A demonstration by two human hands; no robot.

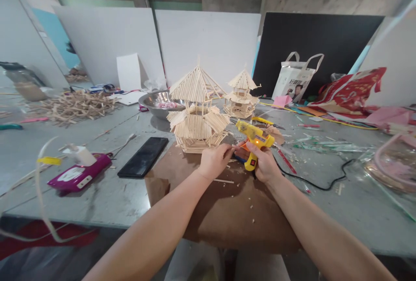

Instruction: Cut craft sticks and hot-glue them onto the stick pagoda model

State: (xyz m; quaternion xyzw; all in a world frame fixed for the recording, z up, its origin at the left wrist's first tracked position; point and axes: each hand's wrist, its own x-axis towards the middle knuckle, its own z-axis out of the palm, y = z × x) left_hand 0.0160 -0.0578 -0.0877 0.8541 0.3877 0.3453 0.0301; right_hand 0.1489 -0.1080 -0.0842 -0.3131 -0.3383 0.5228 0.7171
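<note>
Wooden-stick pagoda [198,114] stands roofed and seemingly near-complete on the brown board [227,211], while the right hand [264,165] clasps a yellow glue gun [255,138] beside its base and the left hand [215,160] pinches what looks like a thin stick [235,145], suggesting only small pieces remain.

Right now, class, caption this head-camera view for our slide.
Right hand grips a yellow glue gun; left hand rests beside a stick-built pagoda.

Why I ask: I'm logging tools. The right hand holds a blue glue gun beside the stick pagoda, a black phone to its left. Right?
No: the head view shows the glue gun in the right hand is yellow, not blue. It is beside the stick pagoda, black phone to its left.
</note>
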